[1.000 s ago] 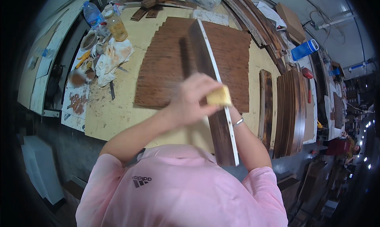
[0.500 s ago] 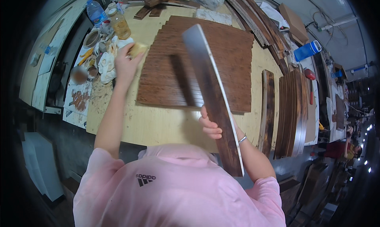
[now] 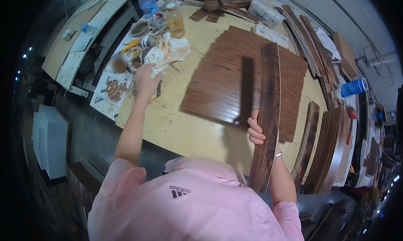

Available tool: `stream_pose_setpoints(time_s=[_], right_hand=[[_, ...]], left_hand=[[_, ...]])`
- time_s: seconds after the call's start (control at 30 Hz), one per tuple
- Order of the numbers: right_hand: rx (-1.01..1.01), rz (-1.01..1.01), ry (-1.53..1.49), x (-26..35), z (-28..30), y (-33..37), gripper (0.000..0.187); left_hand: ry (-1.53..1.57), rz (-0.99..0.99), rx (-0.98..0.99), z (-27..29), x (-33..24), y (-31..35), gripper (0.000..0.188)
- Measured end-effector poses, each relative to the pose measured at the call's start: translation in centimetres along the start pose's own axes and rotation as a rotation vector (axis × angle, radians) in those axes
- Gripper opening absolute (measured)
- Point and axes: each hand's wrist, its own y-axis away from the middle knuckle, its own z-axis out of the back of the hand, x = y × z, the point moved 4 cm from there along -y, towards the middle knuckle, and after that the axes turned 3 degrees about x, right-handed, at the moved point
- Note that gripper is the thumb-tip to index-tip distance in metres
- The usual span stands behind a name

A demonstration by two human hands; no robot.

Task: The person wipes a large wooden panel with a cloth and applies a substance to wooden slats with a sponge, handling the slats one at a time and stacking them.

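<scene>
A long dark-brown wooden plank (image 3: pixel 268 111) is upright in my right hand (image 3: pixel 257 129), whose fingers wrap around its left edge near the lower half. My left hand (image 3: pixel 147 81) reaches over the left side of the table, with thumb and fingers apart and nothing visible in it. Just beyond its fingertips lies a crumpled, brown-stained white rag (image 3: pixel 168 52). A thin dark flat piece (image 3: pixel 159 89) rests right of the left wrist. Behind the raised plank, a broad panel of brown strips laid side by side (image 3: pixel 218 81) covers the table's middle.
At the left stand a jar of amber liquid (image 3: pixel 175 24), a plastic bottle (image 3: pixel 147 3), a round bowl (image 3: pixel 139 29) and a stain-smeared sheet (image 3: pixel 115 90). More planks (image 3: pixel 325 148) stand at the right, near a blue bottle (image 3: pixel 354 87). Loose wood pieces (image 3: pixel 222 3) lie at the back.
The view has swung left. My left hand has drawn back toward me, and the yellow pad it held is no longer visible. The plank has turned its broad face toward me.
</scene>
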Motion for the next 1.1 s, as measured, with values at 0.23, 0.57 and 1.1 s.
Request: stream_pose_setpoints(time_s=[0.23,0.57,1.1], right_hand=[[-0.28,0.131,0.17,0.5,-1.8,-1.5,0.06],[-0.823,0.447,0.44,4.0,-4.4,-3.0,0.067],[-0.941,0.536,0.632,10.3,-5.7,1.5,0.076]], left_hand=[[-0.427,0.081,0.287,-7.1,0.1,-7.3,0.065],[0.791,-0.15,0.186,-2.0,-14.0,-9.7,0.03],[1.415,-0.094,0.956,-1.8,-23.9,10.3,0.017]])
